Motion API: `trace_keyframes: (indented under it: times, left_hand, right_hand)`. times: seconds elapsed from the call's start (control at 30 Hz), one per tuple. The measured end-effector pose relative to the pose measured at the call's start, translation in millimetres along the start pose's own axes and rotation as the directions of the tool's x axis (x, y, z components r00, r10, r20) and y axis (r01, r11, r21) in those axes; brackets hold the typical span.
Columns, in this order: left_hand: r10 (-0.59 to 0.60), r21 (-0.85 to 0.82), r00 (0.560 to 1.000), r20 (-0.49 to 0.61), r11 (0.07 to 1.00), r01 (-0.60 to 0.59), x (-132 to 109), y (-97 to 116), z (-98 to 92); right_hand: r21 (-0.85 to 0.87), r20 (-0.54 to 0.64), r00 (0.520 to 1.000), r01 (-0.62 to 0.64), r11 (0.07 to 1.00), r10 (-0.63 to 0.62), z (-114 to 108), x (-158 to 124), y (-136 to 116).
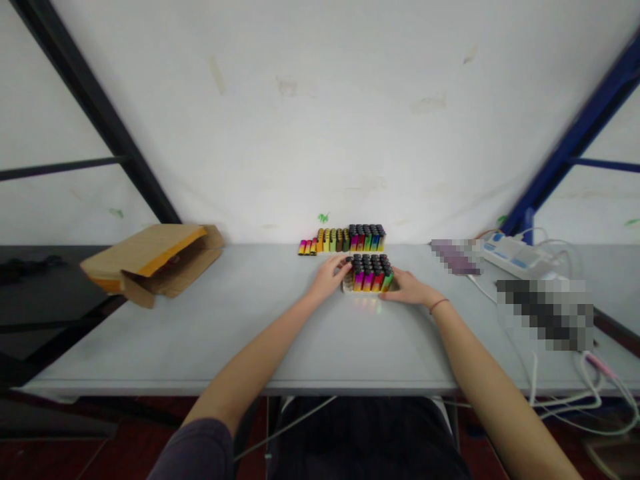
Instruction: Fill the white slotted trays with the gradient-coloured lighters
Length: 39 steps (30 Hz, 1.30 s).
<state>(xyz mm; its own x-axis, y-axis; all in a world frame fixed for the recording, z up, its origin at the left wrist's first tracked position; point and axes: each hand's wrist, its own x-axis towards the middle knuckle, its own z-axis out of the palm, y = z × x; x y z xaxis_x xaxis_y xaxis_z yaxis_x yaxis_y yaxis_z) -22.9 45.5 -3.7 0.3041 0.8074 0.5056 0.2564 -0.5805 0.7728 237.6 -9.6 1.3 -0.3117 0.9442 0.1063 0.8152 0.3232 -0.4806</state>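
A pale tray point(349, 289) holds rows of upright lighters point(371, 275) with black tops and bodies in pink, red and green. At its left side is my left hand point(332, 275), fingers bent around something dark at the lighters' left edge, too small to make out. My right hand point(407, 288) lies against the tray's right side with its thumb and fingers apart, touching the tray. Behind stand more lighters point(367, 239) with black tops, beside a yellow and green group point(333, 240). Several lighters point(307, 247) lie flat to the left of these.
An open cardboard box point(155, 257) rests on the left of the grey table point(240, 347). On the right are a white power strip point(520, 257), cables point(575, 400) and two blurred-out objects. A wall rises behind the table.
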Motion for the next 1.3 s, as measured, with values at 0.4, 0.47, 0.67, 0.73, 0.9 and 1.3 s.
trace_keyframes:
  times: [0.4, 0.47, 0.67, 0.73, 0.9, 1.3]
  left_hand:
    - [0.107, 0.357, 0.991, -0.075, 0.931, -0.073, 7, -3, -11.4]
    - [0.064, 0.477, 0.984, -0.164, 0.879, 0.023, 17, -7, -25.1]
    - [-0.140, 0.752, 0.989, -0.048, 0.646, 0.128, 27, -31, -63.1]
    - [-0.152, 0.782, 0.988, -0.017, 0.614, 0.108, 24, -36, -66.7]
    - [-0.151, 0.837, 0.986, -0.077, 0.528, 0.146, 18, -35, -66.4]
    - [-0.324, 0.837, 0.942, -0.093, 0.486, 0.250, 7, -15, -60.7]
  right_hand:
    - [-0.018, -0.015, 1.000, 0.016, 1.000, -0.016, 0, -1, -3]
    - [-0.024, -0.008, 1.000, 0.018, 1.000, -0.018, 0, -1, -3]
    - [-0.034, -0.012, 1.000, 0.014, 0.999, -0.015, 1, -1, -5]
    - [-0.041, -0.002, 1.000, 0.010, 0.999, -0.010, 1, -1, -5]
    - [-0.039, 0.014, 1.000, 0.001, 0.999, -0.001, 0, -1, -6]
    - [-0.046, 0.022, 1.000, 0.001, 0.999, 0.000, 0, -1, -6]
